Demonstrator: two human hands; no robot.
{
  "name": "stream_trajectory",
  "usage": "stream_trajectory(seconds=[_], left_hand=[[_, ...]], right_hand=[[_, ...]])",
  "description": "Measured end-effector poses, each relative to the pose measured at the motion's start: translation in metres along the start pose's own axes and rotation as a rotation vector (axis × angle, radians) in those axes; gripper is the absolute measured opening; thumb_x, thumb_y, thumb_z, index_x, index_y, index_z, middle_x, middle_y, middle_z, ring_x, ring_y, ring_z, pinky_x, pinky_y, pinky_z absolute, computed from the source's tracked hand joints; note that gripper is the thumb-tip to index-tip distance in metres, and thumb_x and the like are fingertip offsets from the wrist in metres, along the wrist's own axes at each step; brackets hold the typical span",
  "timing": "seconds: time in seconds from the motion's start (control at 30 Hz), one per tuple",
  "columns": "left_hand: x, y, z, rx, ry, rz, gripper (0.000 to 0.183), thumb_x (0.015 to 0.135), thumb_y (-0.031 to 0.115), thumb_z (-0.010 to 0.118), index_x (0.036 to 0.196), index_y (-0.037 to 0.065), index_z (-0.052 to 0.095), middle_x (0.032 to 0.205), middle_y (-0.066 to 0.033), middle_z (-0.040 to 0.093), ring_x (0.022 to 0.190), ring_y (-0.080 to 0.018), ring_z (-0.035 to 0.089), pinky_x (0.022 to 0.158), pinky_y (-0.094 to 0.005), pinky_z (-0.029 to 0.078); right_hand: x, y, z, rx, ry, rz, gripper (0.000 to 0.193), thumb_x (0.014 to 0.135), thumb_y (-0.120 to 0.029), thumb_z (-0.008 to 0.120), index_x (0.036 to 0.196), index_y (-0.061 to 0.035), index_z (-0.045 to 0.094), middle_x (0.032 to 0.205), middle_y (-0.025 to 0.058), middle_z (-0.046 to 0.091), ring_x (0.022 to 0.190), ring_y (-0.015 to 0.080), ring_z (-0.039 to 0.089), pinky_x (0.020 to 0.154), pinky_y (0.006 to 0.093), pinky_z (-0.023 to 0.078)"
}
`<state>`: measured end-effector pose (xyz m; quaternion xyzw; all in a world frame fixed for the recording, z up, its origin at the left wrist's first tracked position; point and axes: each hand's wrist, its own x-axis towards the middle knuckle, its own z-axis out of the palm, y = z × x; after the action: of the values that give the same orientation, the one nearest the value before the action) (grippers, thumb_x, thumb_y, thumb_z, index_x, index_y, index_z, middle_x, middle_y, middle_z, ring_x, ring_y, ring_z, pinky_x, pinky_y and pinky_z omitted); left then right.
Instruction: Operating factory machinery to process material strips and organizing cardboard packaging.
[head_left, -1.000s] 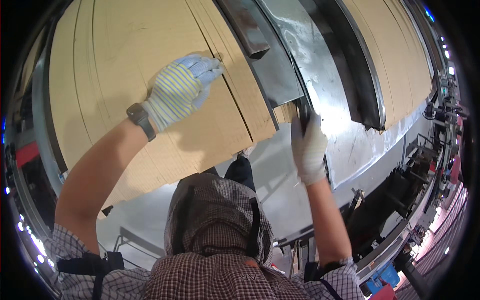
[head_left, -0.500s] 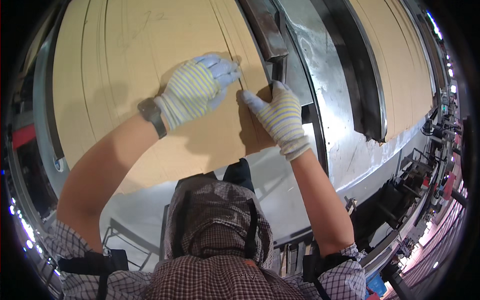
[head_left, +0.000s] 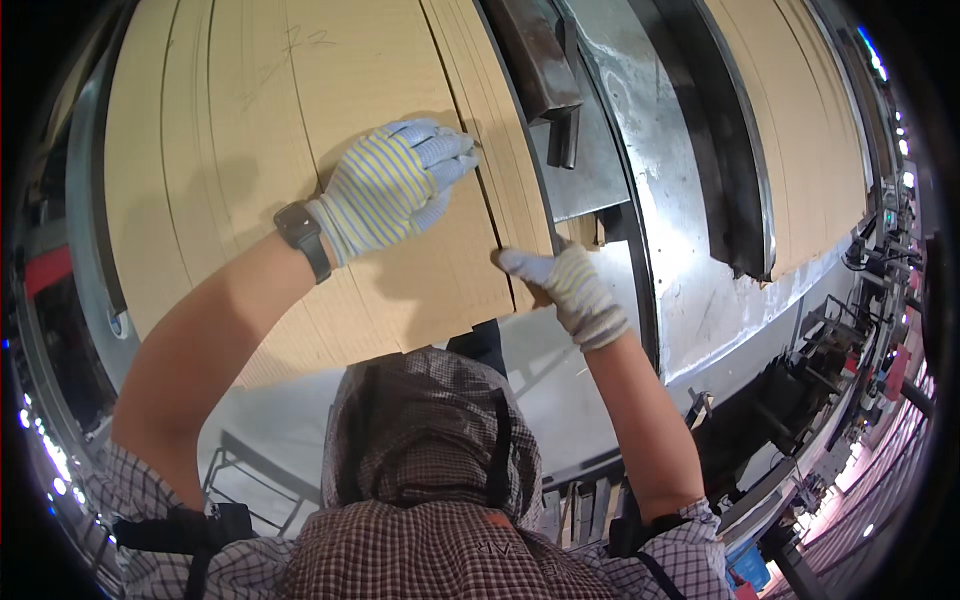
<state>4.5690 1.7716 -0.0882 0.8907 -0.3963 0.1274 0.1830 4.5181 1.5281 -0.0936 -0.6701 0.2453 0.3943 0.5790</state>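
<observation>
A large tan cardboard sheet (head_left: 240,120) with long dark slits or creases and faint pencil marks lies in front of me. My left hand (head_left: 395,185), in a striped knit glove, rests on it with fingers stretched out together, their tips beside the long slit near the right side. My right hand (head_left: 565,285), gloved alike, is at the near right corner. Its thumb lies on top of the cardboard while the other fingers go down past the edge and are mostly hidden. A dark wristwatch (head_left: 303,240) is on my left wrist.
A dark metal bar (head_left: 540,75) runs along the sheet's right edge. Beyond a bare metal surface (head_left: 685,310), more cardboard (head_left: 805,130) lies behind a dark metal rail (head_left: 735,170). A metal side rail (head_left: 85,200) borders the left. Machinery fills the far right.
My right hand has slid down the cardboard's right edge toward me, to the near corner. The sheet has shifted slightly. My left hand stays in nearly the same place.
</observation>
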Motion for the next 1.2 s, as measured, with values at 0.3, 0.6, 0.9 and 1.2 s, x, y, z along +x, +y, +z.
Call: stream_trajectory(seconds=[0.3, 0.6, 0.9, 1.2], left_hand=[[-0.002, 0.000, 0.002, -0.022, 0.024, -0.005, 0.031, 0.077, 0.008, 0.061, 0.109, 0.008, 0.065, 0.109, -0.0122, 0.063, 0.102, -0.0290, 0.060, 0.091, -0.0417, 0.048], [-0.093, 0.223, 0.041, -1.161, -0.462, -0.710, 0.043, 0.081, 0.038, 0.074, 0.106, 0.005, 0.064, 0.087, -0.0046, 0.065, 0.083, -0.0168, 0.062, 0.075, -0.0312, 0.050], [-0.026, 0.235, 0.089, -1.811, 0.235, -1.429, 0.069, 0.074, 0.042, 0.078, 0.125, 0.006, 0.050, 0.112, -0.0020, 0.057, 0.106, -0.0138, 0.053, 0.094, -0.0298, 0.044], [-0.066, 0.373, 0.113, -2.192, -0.689, -1.266, 0.051, 0.085, 0.025, 0.072, 0.126, 0.003, 0.053, 0.123, -0.0108, 0.059, 0.116, -0.0185, 0.053, 0.101, -0.0326, 0.040]], right_hand=[[-0.111, 0.191, -0.065, -0.007, -0.280, -0.147, 0.093, 0.064, -0.016, 0.089, 0.138, 0.0045, 0.037, 0.112, 0.0106, 0.064, 0.099, 0.0158, 0.060, 0.085, 0.0279, 0.052], [-0.060, 0.112, -0.046, -0.079, -0.271, -0.228, 0.100, 0.060, -0.023, 0.092, 0.137, 0.0079, 0.036, 0.116, 0.0137, 0.062, 0.105, 0.0186, 0.059, 0.092, 0.0316, 0.050], [-0.195, 0.319, -0.106, -0.013, -0.270, 0.011, 0.104, 0.054, -0.022, 0.093, 0.137, 0.0043, 0.036, 0.127, 0.0150, 0.055, 0.116, 0.0237, 0.053, 0.101, 0.0353, 0.043], [-0.435, 0.369, -0.170, 0.215, -0.178, 0.568, 0.067, 0.071, -0.012, 0.074, 0.131, -0.0004, 0.048, 0.120, 0.0144, 0.061, 0.108, 0.0237, 0.059, 0.094, 0.0374, 0.047]])
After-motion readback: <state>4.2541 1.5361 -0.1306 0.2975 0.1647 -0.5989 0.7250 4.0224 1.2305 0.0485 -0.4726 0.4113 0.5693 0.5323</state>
